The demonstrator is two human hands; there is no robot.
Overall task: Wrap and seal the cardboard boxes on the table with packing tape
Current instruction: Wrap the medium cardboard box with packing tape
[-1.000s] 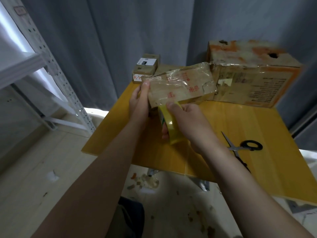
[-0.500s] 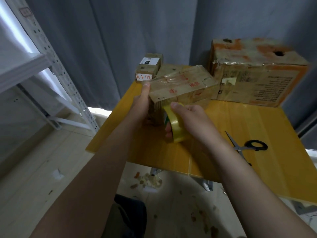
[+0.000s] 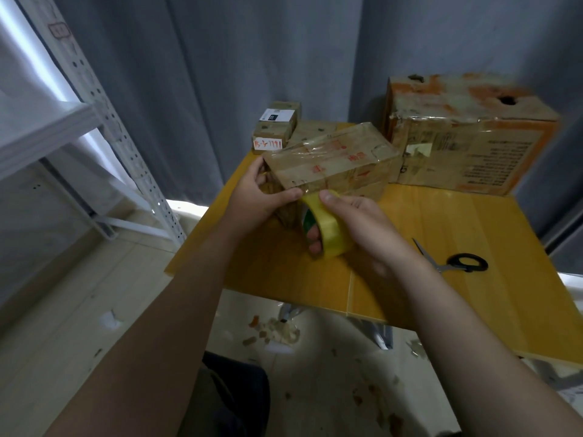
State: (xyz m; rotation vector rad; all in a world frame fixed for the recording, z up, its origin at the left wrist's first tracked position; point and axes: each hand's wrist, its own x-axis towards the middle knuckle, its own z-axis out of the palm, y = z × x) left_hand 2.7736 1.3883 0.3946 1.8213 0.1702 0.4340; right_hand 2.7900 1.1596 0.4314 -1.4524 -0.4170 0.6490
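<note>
A tape-covered cardboard box point(image 3: 334, 159) with red print sits on the yellow table point(image 3: 441, 228). My left hand point(image 3: 258, 197) grips the box's near left corner, thumb along its lower front edge. My right hand point(image 3: 353, 222) holds a yellow roll of packing tape point(image 3: 328, 228), fingers through its core and thumb on top, right against the box's front face. The strip between roll and box is hard to make out.
A large worn box point(image 3: 467, 137) stands at the back right. Two small boxes point(image 3: 277, 124) sit stacked at the table's far left corner. Black-handled scissors point(image 3: 454, 263) lie to the right of my right hand. A white metal shelf point(image 3: 94, 121) stands left. Scraps litter the floor.
The box has come down from a tilt to lie flatter on the table. My left hand has shifted from its top left edge to its near corner. The roll stays at the front face.
</note>
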